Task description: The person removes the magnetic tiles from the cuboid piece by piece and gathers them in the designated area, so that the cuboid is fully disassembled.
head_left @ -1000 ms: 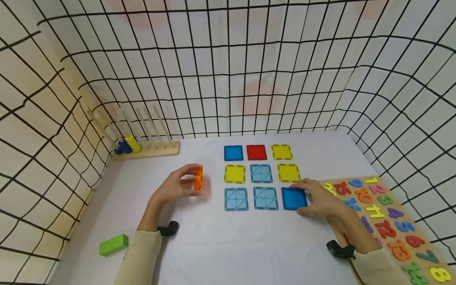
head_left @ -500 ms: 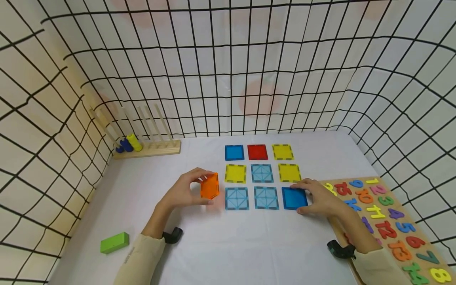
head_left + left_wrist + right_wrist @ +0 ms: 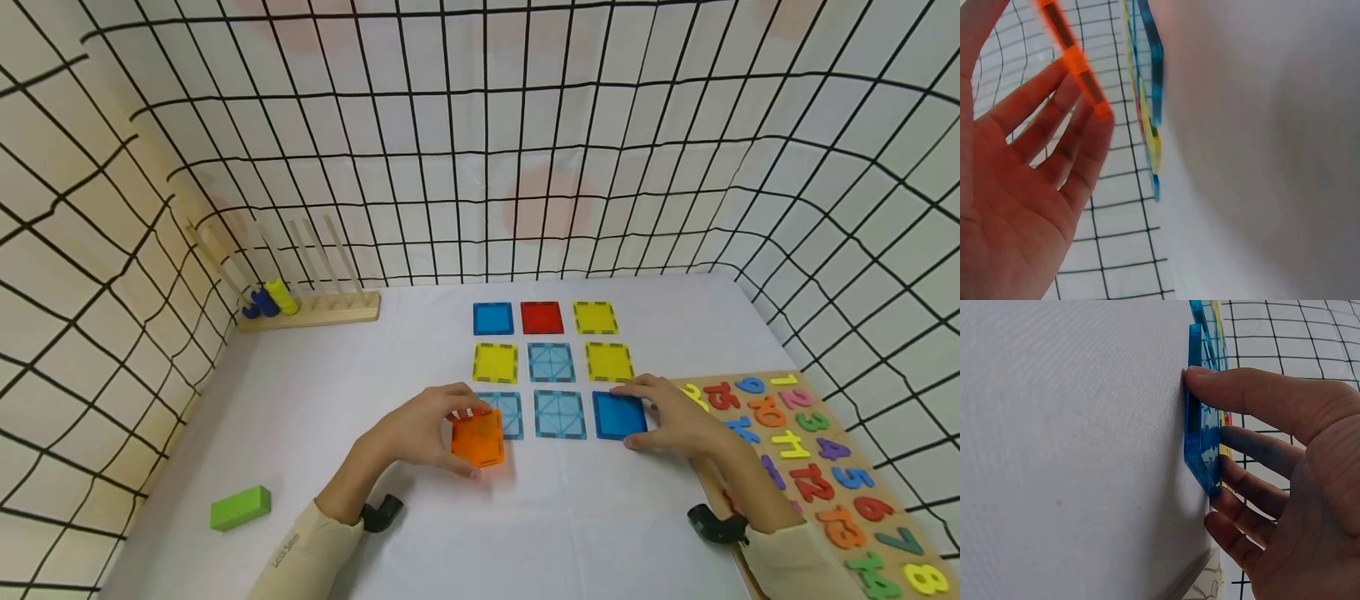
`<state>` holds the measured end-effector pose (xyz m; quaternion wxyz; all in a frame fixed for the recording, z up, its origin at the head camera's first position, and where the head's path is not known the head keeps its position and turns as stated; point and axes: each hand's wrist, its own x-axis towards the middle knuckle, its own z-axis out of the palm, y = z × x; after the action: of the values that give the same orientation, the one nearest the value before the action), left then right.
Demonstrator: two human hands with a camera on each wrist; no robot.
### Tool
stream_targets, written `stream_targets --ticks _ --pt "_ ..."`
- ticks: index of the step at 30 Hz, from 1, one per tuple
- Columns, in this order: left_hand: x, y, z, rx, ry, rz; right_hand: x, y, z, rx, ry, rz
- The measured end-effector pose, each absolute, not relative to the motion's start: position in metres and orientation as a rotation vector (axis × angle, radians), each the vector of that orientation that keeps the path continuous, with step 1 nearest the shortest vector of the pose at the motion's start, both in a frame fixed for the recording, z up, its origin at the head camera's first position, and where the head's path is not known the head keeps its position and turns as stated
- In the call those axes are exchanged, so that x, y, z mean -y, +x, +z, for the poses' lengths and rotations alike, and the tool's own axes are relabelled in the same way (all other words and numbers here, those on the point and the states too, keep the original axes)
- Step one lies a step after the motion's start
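Observation:
My left hand (image 3: 420,429) pinches an orange square magnetic tile (image 3: 477,439) between thumb and fingers, tilted and raised off the white table. In the head view it overlaps the left light-blue tile (image 3: 513,414) of the front row. The left wrist view shows the orange tile's edge (image 3: 1075,59) at the fingertips. At the right end of that row, my right hand (image 3: 678,417) grips a dark blue tile (image 3: 618,416) lying on the table, thumb on its near edge and fingers along its far side. Between them lies another light-blue tile (image 3: 559,414).
Behind lie a yellow (image 3: 495,362), a light-blue (image 3: 551,362) and another yellow tile (image 3: 609,362), then blue, red (image 3: 542,317) and yellow ones. A number board (image 3: 817,467) sits right, under the right forearm. A green block (image 3: 240,508) and peg stand (image 3: 330,309) are left; black mesh surrounds the table.
My left hand has carried the orange tile rightward and toward me, turning its face from edge-on to upward, up to the front row. My right hand has stayed at the dark blue tile.

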<state>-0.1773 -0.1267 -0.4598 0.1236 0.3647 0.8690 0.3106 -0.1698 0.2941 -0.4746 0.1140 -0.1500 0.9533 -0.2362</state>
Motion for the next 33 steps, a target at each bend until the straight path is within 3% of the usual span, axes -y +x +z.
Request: stream_targets --ticks 14,33 --pt "0.090 -0.145 -0.451 -2.593 1.141 0.430 -0.293 -0.169 -0.475 -2.791 -0.449 -0.705" --pt "0.072 -0.136 -0.464 -2.658 1.145 0.230 -0.292 -0.168 -0.474 -2.797 -0.465 -0.714"
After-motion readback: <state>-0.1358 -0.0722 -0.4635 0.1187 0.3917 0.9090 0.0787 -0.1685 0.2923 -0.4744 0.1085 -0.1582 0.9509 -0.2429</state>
